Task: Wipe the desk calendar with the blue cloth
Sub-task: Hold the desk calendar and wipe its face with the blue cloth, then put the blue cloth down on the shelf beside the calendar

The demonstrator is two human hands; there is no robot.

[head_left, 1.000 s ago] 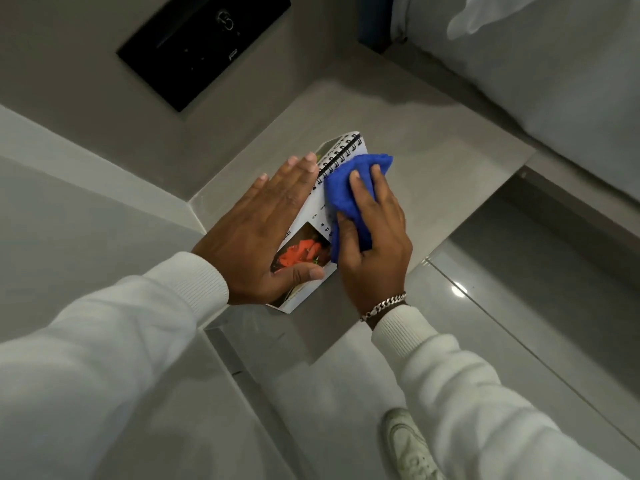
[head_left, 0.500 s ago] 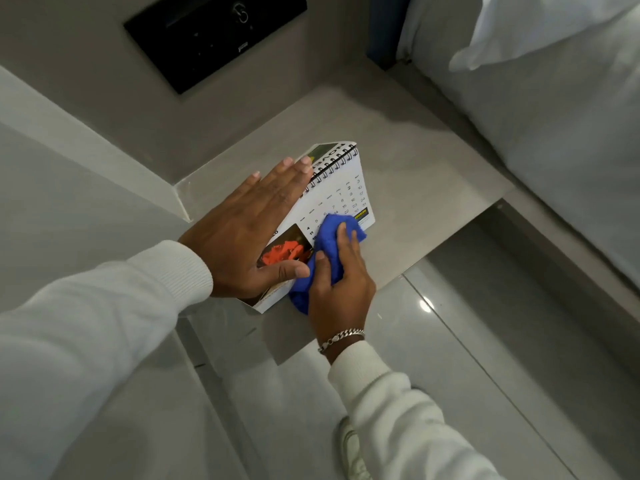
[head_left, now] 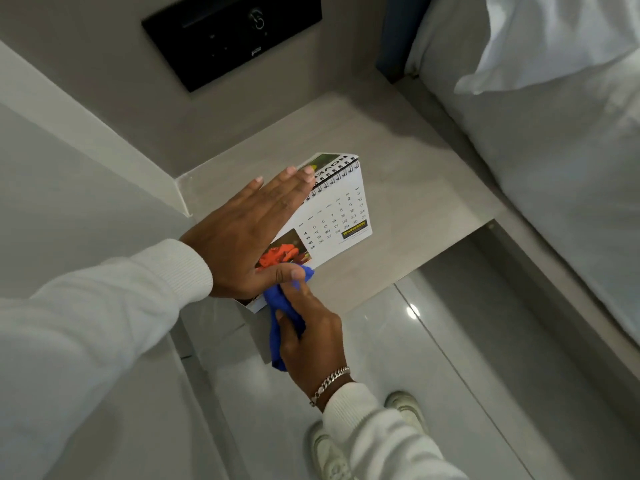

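Grey bedside shelf, black wall panel, white bed, glossy floor.

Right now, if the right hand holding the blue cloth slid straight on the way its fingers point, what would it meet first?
Probably the white spiral-bound desk calendar: the right hand points up at its lower edge, the blue cloth bunched just below it. Depth is unclear.

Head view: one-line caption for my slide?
Left hand steadies calendar; right hand holds cloth at its lower edge.
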